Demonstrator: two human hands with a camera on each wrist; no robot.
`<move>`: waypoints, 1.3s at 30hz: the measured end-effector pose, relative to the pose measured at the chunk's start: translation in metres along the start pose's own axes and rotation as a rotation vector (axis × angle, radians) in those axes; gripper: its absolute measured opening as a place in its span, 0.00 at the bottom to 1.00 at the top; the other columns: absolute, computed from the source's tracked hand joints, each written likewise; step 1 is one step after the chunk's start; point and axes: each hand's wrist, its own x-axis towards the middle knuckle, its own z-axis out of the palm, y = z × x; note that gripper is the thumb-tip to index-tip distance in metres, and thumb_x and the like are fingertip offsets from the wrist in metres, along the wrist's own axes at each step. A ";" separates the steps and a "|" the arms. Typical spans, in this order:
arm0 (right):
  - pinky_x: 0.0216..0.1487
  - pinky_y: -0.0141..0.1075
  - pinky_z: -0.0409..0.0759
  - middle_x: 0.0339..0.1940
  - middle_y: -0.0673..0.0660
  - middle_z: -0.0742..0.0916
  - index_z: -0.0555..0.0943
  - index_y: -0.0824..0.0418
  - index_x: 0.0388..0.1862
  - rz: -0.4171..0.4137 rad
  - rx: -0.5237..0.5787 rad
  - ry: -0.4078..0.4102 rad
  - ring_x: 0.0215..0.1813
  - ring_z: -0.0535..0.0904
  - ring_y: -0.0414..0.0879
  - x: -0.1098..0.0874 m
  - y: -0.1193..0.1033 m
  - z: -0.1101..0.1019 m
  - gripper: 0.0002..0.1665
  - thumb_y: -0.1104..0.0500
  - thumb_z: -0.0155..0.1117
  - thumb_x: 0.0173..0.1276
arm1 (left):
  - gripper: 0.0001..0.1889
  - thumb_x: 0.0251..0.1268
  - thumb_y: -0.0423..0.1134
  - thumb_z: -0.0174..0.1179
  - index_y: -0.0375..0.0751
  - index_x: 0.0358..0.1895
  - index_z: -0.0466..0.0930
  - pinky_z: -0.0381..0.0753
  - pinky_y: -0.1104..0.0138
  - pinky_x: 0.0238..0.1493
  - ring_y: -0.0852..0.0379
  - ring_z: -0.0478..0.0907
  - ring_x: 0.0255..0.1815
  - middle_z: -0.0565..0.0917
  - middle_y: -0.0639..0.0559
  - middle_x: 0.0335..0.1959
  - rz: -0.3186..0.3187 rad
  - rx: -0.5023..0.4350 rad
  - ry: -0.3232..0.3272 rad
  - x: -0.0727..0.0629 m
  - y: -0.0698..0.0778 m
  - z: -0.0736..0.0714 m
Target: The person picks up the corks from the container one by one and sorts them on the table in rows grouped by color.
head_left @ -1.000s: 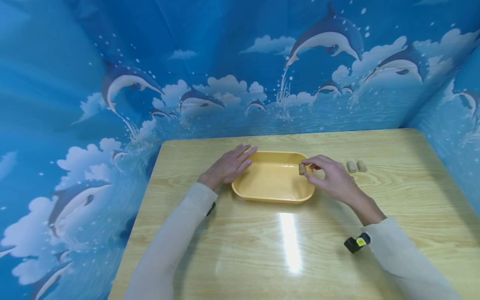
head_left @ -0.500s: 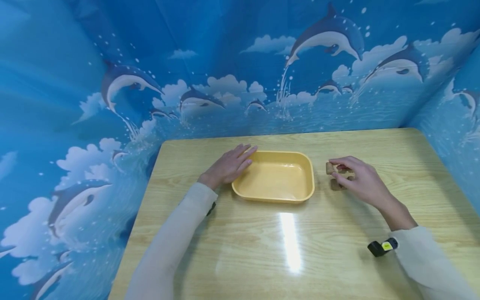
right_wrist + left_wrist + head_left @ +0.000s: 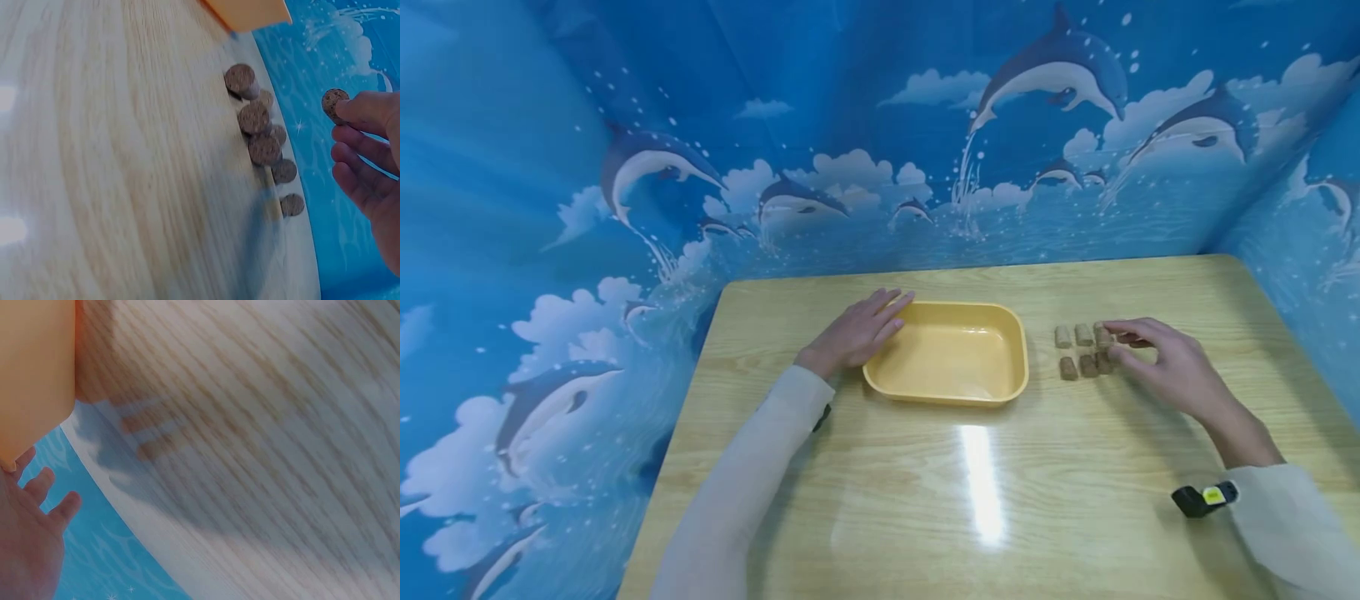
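Note:
My left hand (image 3: 857,331) rests on the left rim of a yellow tray (image 3: 951,396), its fingers straight. The left wrist view shows the spread fingers of that hand (image 3: 31,531) beside the tray wall (image 3: 34,362). Thumb and forefinger of my right hand (image 3: 1172,371) pinch a small brown cork (image 3: 334,103); the other fingers are loosely bent. In the head view this hand is at the right end of two rows of corks, covering part of them. Lighter corks (image 3: 1062,337) form the far row, darker corks (image 3: 1068,368) the near one.
In the right wrist view, several corks (image 3: 265,150) turn their round ends to the camera, close to the table's far edge. The wood-grain table (image 3: 910,500) meets a blue dolphin-print curtain (image 3: 865,150) at the back and sides.
My right hand has moved right, from over the tray's right edge to the right end of the cork rows, uncovering corks on its left. The left hand and tray stay put.

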 end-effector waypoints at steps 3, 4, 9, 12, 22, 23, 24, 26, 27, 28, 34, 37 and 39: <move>0.50 0.61 0.83 0.65 0.69 0.88 0.83 0.63 0.71 0.003 -0.014 0.011 0.55 0.86 0.68 -0.003 0.009 -0.001 0.24 0.60 0.71 0.80 | 0.33 0.91 0.65 0.24 0.69 0.91 0.37 0.49 0.46 0.92 0.47 0.42 0.94 0.47 0.53 0.94 0.000 0.001 0.001 0.000 -0.001 0.001; 0.50 0.58 0.84 0.64 0.70 0.88 0.83 0.64 0.71 0.000 -0.010 0.012 0.54 0.87 0.68 -0.004 0.012 -0.002 0.24 0.60 0.71 0.80 | 0.33 0.91 0.65 0.24 0.69 0.91 0.37 0.49 0.46 0.92 0.47 0.42 0.94 0.47 0.53 0.94 0.000 0.001 0.002 0.001 -0.001 0.001; 0.51 0.43 0.82 0.66 0.69 0.87 0.82 0.61 0.74 0.038 -0.011 -0.004 0.53 0.87 0.54 -0.009 0.022 -0.004 0.26 0.57 0.70 0.81 | 0.33 0.91 0.65 0.24 0.70 0.91 0.37 0.49 0.46 0.92 0.47 0.42 0.94 0.47 0.53 0.93 0.006 0.001 0.011 0.001 -0.002 0.003; 0.51 0.47 0.84 0.65 0.70 0.87 0.82 0.62 0.74 0.042 -0.015 -0.019 0.50 0.81 0.30 -0.012 0.027 -0.005 0.26 0.58 0.69 0.81 | 0.33 0.90 0.65 0.23 0.70 0.91 0.37 0.49 0.45 0.92 0.47 0.42 0.94 0.47 0.53 0.93 0.003 0.003 0.013 0.000 -0.001 0.003; 0.45 0.24 0.74 0.59 0.68 0.89 0.84 0.63 0.71 -0.002 -0.029 -0.005 0.49 0.66 0.10 -0.019 0.046 -0.002 0.25 0.62 0.72 0.77 | 0.32 0.91 0.64 0.25 0.71 0.91 0.37 0.49 0.46 0.92 0.47 0.42 0.94 0.47 0.54 0.93 -0.012 -0.004 0.010 0.001 -0.001 0.003; 0.45 0.24 0.74 0.59 0.68 0.89 0.84 0.62 0.71 0.005 -0.028 -0.010 0.49 0.66 0.10 -0.020 0.048 -0.002 0.25 0.62 0.72 0.78 | 0.32 0.91 0.64 0.25 0.71 0.91 0.37 0.48 0.45 0.92 0.47 0.42 0.94 0.47 0.54 0.93 -0.013 -0.005 0.009 0.001 -0.001 0.003; 0.45 0.23 0.73 0.59 0.68 0.89 0.84 0.62 0.71 0.012 -0.030 -0.016 0.49 0.65 0.10 -0.020 0.050 -0.002 0.25 0.62 0.71 0.78 | 0.32 0.91 0.64 0.25 0.71 0.91 0.37 0.48 0.45 0.92 0.47 0.42 0.94 0.47 0.54 0.94 -0.013 -0.006 0.009 0.001 0.000 0.002; 0.45 0.21 0.72 0.60 0.69 0.89 0.84 0.63 0.71 0.026 -0.033 -0.026 0.49 0.66 0.12 -0.021 0.053 -0.002 0.24 0.62 0.71 0.78 | 0.32 0.91 0.64 0.25 0.71 0.91 0.37 0.48 0.45 0.92 0.47 0.42 0.94 0.47 0.54 0.94 -0.013 -0.007 0.006 0.001 0.000 0.002; 0.45 0.20 0.72 0.59 0.70 0.88 0.84 0.64 0.70 0.032 -0.033 -0.031 0.49 0.67 0.12 -0.021 0.055 -0.001 0.24 0.61 0.71 0.78 | 0.32 0.91 0.65 0.24 0.71 0.91 0.37 0.48 0.46 0.92 0.47 0.42 0.94 0.47 0.54 0.94 -0.013 -0.007 0.004 0.001 0.000 0.002; 0.44 0.19 0.72 0.59 0.71 0.88 0.84 0.65 0.70 0.034 -0.031 -0.036 0.48 0.68 0.13 -0.022 0.057 -0.001 0.24 0.62 0.71 0.78 | 0.33 0.91 0.65 0.24 0.71 0.91 0.36 0.48 0.45 0.92 0.47 0.42 0.94 0.46 0.54 0.94 -0.012 -0.008 0.002 0.001 0.000 0.002; 0.42 0.14 0.70 0.57 0.72 0.88 0.83 0.68 0.70 0.045 -0.018 -0.066 0.46 0.68 0.11 -0.023 0.065 0.002 0.24 0.63 0.70 0.78 | 0.33 0.90 0.66 0.22 0.72 0.91 0.35 0.48 0.45 0.92 0.47 0.41 0.94 0.45 0.54 0.94 -0.015 -0.003 -0.005 0.001 0.000 0.001; 0.41 0.14 0.71 0.58 0.72 0.88 0.83 0.68 0.70 0.051 -0.017 -0.077 0.45 0.67 0.10 -0.023 0.067 0.002 0.24 0.63 0.69 0.78 | 0.33 0.90 0.66 0.22 0.71 0.91 0.36 0.48 0.45 0.92 0.47 0.41 0.94 0.45 0.54 0.94 -0.015 -0.001 -0.005 0.000 0.001 0.001; 0.41 0.15 0.72 0.58 0.72 0.88 0.83 0.68 0.70 0.053 -0.020 -0.082 0.45 0.68 0.11 -0.023 0.067 0.002 0.24 0.62 0.69 0.78 | 0.33 0.90 0.66 0.22 0.71 0.91 0.36 0.48 0.45 0.92 0.47 0.41 0.94 0.45 0.54 0.94 -0.015 -0.001 -0.006 0.000 0.001 0.001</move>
